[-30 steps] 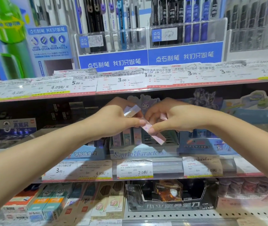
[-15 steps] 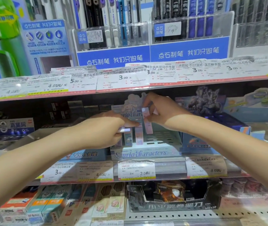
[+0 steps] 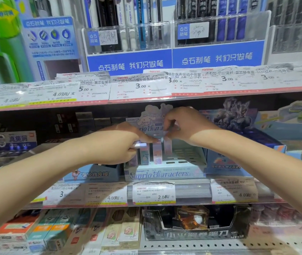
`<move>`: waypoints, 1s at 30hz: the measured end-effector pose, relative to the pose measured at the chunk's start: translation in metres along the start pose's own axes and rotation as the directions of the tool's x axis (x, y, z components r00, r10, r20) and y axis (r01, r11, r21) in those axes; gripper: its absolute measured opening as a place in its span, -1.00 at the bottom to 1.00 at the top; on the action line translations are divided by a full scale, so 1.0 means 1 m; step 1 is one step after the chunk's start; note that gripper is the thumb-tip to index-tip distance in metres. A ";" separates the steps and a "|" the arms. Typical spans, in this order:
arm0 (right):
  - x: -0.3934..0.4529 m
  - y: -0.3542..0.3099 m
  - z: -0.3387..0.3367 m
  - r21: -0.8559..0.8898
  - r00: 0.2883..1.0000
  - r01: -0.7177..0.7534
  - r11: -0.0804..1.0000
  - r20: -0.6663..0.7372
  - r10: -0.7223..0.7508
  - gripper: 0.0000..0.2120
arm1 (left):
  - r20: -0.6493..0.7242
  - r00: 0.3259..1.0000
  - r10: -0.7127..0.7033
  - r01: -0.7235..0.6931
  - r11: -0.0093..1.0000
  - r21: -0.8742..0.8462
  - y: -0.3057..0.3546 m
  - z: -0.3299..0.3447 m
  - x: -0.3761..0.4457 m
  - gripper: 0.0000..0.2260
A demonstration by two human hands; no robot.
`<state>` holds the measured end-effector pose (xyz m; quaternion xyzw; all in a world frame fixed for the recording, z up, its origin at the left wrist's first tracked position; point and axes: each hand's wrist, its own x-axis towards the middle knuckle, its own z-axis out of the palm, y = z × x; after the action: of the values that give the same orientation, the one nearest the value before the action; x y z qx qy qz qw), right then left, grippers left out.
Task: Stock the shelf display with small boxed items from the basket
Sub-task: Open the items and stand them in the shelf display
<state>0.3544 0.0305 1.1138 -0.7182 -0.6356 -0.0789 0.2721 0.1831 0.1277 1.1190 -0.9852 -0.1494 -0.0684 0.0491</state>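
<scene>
Pinching a small box [image 3: 168, 147], right hand [image 3: 185, 127] stands it in half-empty tray [image 3: 188, 159].

Hands parted from a shared pinch over the display tray [image 3: 187, 159]. Right hand [image 3: 185, 126] now raised, setting a pink box [image 3: 168, 146] upright beside the row; left hand [image 3: 117, 144] lowered, gripping a pale box [image 3: 140, 145].
</scene>
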 end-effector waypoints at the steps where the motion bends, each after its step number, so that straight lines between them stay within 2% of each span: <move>1: 0.001 0.001 -0.001 -0.047 1.000 0.007 0.999 0.010 -0.006 -0.88 | 0.001 1.000 -0.003 0.003 1.000 -0.007 0.000 0.000 0.000 -0.45; 3: 0.001 0.002 -0.002 -0.085 0.999 0.020 0.996 0.032 -0.018 -0.96 | 0.003 1.000 -0.004 0.004 1.000 -0.019 -0.002 0.001 0.001 -0.45; 9: 0.000 -0.004 -0.015 -0.038 0.986 0.022 0.999 0.169 -0.015 -0.86 | 0.022 0.999 -0.042 0.043 0.999 -0.029 0.006 -0.003 0.000 -0.46; 11: 0.000 -0.005 -0.017 0.055 0.991 -0.031 0.998 0.129 0.023 -0.84 | -0.051 0.997 -0.053 0.048 0.995 -0.090 0.008 -0.002 -0.002 -0.49; 12: -0.001 -0.006 -0.016 0.169 0.992 -0.089 0.982 0.104 0.072 -0.84 | -0.119 0.991 -0.057 0.042 0.991 -0.123 0.008 0.001 -0.003 -0.53; 14: -0.004 -0.008 -0.014 0.463 0.972 -0.231 0.856 0.147 0.183 -0.84 | -0.290 0.955 -0.054 0.008 0.987 -0.159 0.009 0.006 -0.005 -0.66; 16: -0.008 -0.009 -0.012 0.697 0.947 -0.322 0.641 0.241 0.213 -0.82 | -0.398 0.917 -0.035 -0.044 0.981 -0.188 0.014 0.008 -0.006 -0.84; 17: -0.009 -0.010 -0.011 0.778 0.941 -0.339 0.529 0.269 0.207 -0.82 | -0.432 0.902 -0.025 -0.078 0.973 -0.219 0.017 0.008 -0.007 -0.86; 19: -0.012 -0.013 -0.009 0.879 0.935 -0.346 0.329 0.293 0.200 -0.81 | -0.443 0.896 -0.033 -0.125 0.938 -0.324 0.026 0.008 -0.009 -0.70; 21: -0.014 -0.015 -0.005 0.926 0.936 -0.330 0.184 0.296 0.190 -0.80 | -0.412 0.906 -0.094 -0.121 0.877 -0.465 0.039 0.006 -0.011 -0.61; 24: -0.017 -0.021 0.001 0.952 0.942 -0.303 0.037 0.293 0.166 -0.81 | -0.286 0.931 -0.227 -0.040 0.715 -0.698 0.054 0.006 -0.010 -0.62; 27: -0.019 -0.026 0.003 0.971 0.961 -0.238 -0.036 0.240 0.133 -0.71 | -0.174 0.927 -0.332 0.042 0.552 -0.833 0.058 0.007 -0.006 -0.69; 30: -0.021 -0.030 0.003 0.979 0.979 -0.178 -0.104 0.187 0.087 -0.58 | -0.070 0.905 -0.420 0.130 0.430 -0.894 0.056 0.008 -0.003 -0.65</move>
<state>0.3210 0.0148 1.1104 -0.3451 -0.4206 0.4643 0.6988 0.1987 0.0744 1.1060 -0.8116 -0.2454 -0.2814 -0.4494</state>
